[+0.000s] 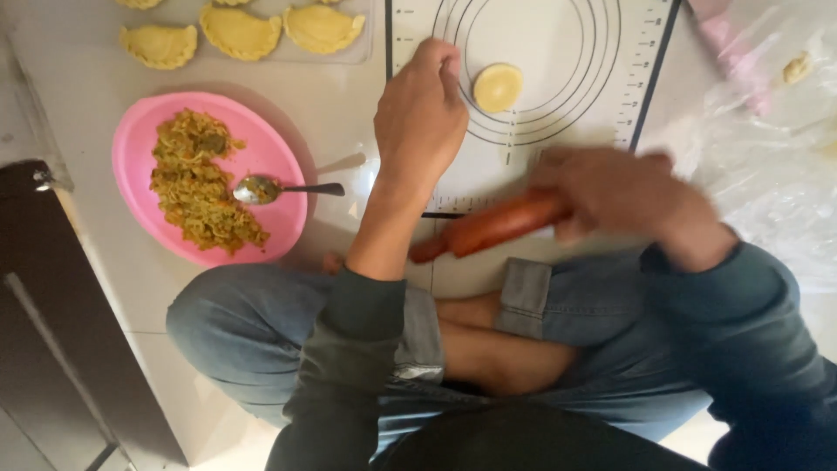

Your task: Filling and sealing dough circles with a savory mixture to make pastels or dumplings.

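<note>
Reddish-brown wooden rolling pin gripped in right hand, blurry, low over near edge of white silicone pastry mat with printed circles. Left hand loosely curled, empty, fingertips just beside small pale round dough disc sitting inside rings. Looks like rolling-out step; next probably needs pin centred on disc, even pressure. Off left: pink round plastic plate heaped with crumbly yellow-brown filling, metal spoon, crimped half-moon pastries on tray.
</note>
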